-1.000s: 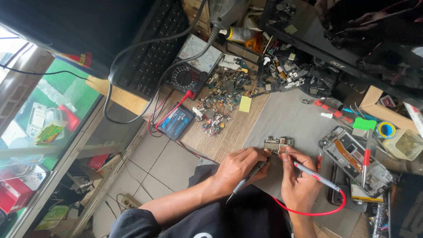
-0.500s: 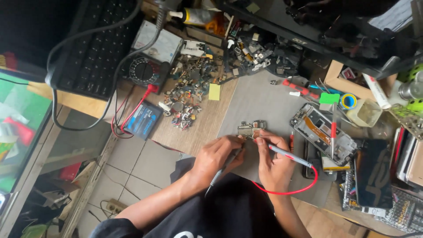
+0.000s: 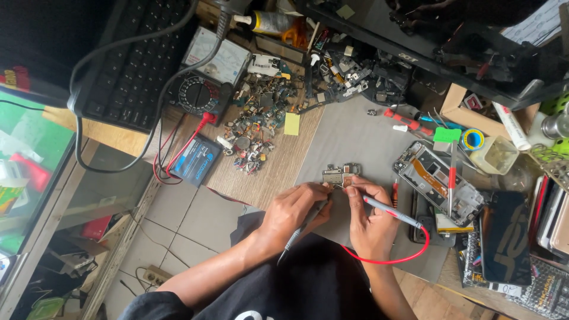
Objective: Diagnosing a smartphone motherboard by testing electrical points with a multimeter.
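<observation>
Left hand [image 3: 294,208] closed around a thin black test probe [image 3: 302,228], fingers pinched shut on it. Right hand [image 3: 368,216] likewise gripped a red test probe [image 3: 391,211]. Both tips touching a small grey circuit board [image 3: 340,174], flat on the grey mat [image 3: 361,133] near the table's front edge.

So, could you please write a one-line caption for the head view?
Left hand and right hand press multimeter probes onto a small circuit board on a grey mat.
</observation>
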